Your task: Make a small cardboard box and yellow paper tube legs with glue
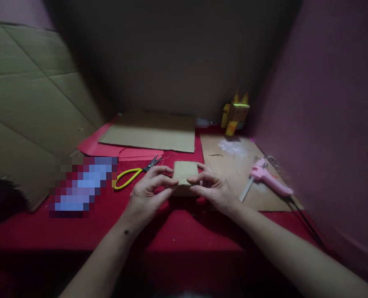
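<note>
A small cardboard box [186,170] is held between both hands above the red-covered table, its flat top facing up. My left hand [152,188] grips its left side, fingertips along the edge and thumb low at the front corner. On the opposite side my right hand [210,186] is closed on it the same way, with thumb and fingers pressed at the right front corner. The box's underside is hidden. Just left of my left hand lie scissors [129,178] with yellow handles, their dark blades pointing away.
A pink glue gun [269,178] with a glue stick and cord rests on a cardboard sheet [227,165] at right. Another cardboard sheet [152,130] lies over red paper [99,142] behind. A small cardboard figure [239,111] stands at back right. A blurred blue item [87,184] lies left.
</note>
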Motion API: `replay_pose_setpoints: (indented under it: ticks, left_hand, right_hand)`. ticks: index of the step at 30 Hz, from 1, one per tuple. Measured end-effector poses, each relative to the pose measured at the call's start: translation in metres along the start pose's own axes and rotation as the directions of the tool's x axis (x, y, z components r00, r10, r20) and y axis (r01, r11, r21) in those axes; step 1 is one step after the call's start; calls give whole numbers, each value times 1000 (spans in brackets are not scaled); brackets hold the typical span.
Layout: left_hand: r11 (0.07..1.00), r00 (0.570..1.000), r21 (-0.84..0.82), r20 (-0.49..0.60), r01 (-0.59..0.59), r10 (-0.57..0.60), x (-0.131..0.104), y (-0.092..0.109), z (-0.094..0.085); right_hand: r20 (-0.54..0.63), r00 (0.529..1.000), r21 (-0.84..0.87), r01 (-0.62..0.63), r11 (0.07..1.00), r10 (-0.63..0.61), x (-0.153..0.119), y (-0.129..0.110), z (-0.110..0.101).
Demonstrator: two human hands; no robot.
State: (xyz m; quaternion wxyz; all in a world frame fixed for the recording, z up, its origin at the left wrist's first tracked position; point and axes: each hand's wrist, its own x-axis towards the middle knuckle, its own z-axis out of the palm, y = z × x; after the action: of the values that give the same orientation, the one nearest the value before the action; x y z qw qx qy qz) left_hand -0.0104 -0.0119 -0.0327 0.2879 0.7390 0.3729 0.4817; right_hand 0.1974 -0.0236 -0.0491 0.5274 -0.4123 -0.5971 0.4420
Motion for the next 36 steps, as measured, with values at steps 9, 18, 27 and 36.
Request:
replay_pose_setpoints:
  ticks: [9,18,27,36]
  left_hand:
    - [990,993,-86,-36,107,-111,-1,3,7]
    - [928,964,267,12,-258,265,-5,6,7]
    - [997,996,65,-68,-52,56,-4,6,16]
    - [999,993,1,-108,48,-48,-6,8,22]
  right_hand:
    - [36,998,-75,60,995,-58,-1,-1,-2]
    - [149,837,-453,531,716,-526,-1,-6,-3]
    - [60,898,-311,431,847,-435,0,-9,0]
    - [110,881,-348,467,813,-459,0,-13,0]
